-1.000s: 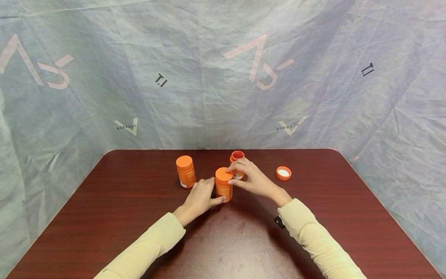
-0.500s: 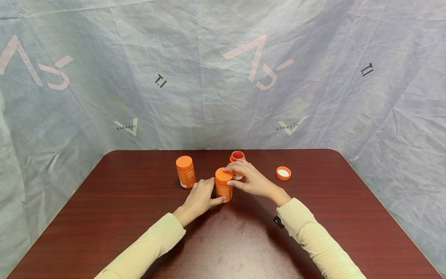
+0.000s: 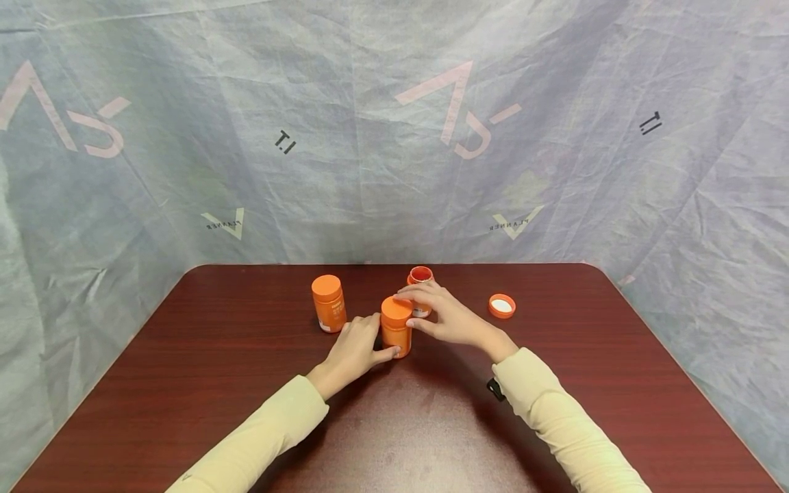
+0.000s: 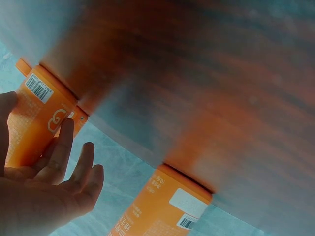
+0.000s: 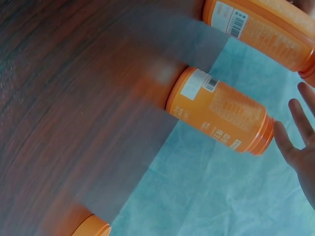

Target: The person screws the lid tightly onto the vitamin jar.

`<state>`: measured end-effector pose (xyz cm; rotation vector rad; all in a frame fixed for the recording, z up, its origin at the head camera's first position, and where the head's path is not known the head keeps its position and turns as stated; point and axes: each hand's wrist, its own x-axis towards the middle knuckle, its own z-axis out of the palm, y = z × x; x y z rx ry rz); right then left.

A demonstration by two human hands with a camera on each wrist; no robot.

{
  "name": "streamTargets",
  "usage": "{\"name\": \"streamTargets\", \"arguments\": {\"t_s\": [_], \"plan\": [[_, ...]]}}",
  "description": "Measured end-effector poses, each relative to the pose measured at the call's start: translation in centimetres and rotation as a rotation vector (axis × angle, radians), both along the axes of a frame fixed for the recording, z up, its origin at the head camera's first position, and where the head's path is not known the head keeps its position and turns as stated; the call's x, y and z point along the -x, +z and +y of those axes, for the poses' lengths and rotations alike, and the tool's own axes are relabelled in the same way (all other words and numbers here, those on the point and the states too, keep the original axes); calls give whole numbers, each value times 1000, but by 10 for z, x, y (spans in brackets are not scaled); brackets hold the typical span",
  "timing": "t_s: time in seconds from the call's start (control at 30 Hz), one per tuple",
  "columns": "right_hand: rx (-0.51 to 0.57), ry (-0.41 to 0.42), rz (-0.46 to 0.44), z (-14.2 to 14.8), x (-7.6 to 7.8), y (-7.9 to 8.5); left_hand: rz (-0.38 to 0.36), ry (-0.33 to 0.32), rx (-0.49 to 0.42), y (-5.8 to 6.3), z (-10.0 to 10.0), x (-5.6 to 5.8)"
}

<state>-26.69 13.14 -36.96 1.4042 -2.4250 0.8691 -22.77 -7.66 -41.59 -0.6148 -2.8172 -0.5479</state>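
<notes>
An orange capped bottle [image 3: 396,337] stands upright near the middle of the table. Round its lower body my left hand [image 3: 351,350] holds it, thumb at the front and fingers at its left side. My right hand [image 3: 455,322] pinches the bottle's orange lid [image 3: 396,309] from the right, fingers over the top and thumb at the near side. The left wrist view shows the palm and spread fingers of my left hand [image 4: 54,191] beside the labelled bottle [image 4: 37,120]. Part of my right hand [image 5: 305,147] appears at the edge of the right wrist view.
Behind my right hand stands an uncapped orange bottle [image 3: 422,275], red inside its mouth. A second capped bottle [image 3: 329,305] stands to the left. A loose orange lid [image 3: 502,306] lies at right with its white inside up. Grey printed cloth [image 3: 370,137] hangs behind the table [image 3: 246,301].
My right fingers have shifted slightly leftward over the lid of the held bottle. The left hand and the bottle stay in place.
</notes>
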Motion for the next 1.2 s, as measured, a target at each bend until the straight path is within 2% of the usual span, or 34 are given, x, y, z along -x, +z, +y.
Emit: {"name": "streamTargets", "arguments": {"t_s": [0.17, 0.4, 0.6, 0.97, 1.2], "plan": [[-22, 19, -34, 1, 0, 0, 1, 9, 11, 0, 0, 0], [22, -8, 30, 0, 2, -2, -1, 4, 6, -1, 0, 1], [19, -26, 39, -1, 3, -3, -1, 0, -4, -1, 0, 0], [-19, 47, -54, 2, 4, -2, -2, 5, 4, 0, 0, 0], [-7, 19, -37, 0, 2, -1, -6, 8, 9, 0, 0, 0]]}}
